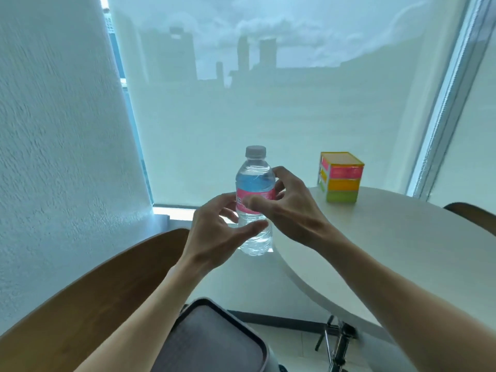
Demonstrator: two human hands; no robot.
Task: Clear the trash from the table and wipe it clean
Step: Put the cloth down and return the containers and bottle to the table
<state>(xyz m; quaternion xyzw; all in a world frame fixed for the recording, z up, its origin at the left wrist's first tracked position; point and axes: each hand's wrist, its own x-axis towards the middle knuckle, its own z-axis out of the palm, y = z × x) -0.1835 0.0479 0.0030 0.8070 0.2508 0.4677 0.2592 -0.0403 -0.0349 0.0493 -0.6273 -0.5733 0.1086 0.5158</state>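
- While both hands close in on it, the water bottle (255, 200) stands upright at the near-left edge of the round white table (389, 237), its white cap on and clear water inside.
- Left hand (214, 232) comes at the bottle's left side, fingers loosely curved, thumb stretched out in front of the lower body; whether the fingers actually touch the plastic is impossible to tell.
- Right hand (290, 208) reaches from the right, fingertips curled near the blue and pink label, thumb blurred in front of it; a firm hold cannot be confirmed here either.
- Over on the far side of the table, well apart from the bottle, sits a bright cube-shaped box (341, 178) with pink, orange and green bands.
- Down low, a grey bin (212, 342) with a dark rim sits between the forearms.
- Left of it curves a wooden chair back (88, 288).
- Behind everything hangs a pale window blind (268, 116).
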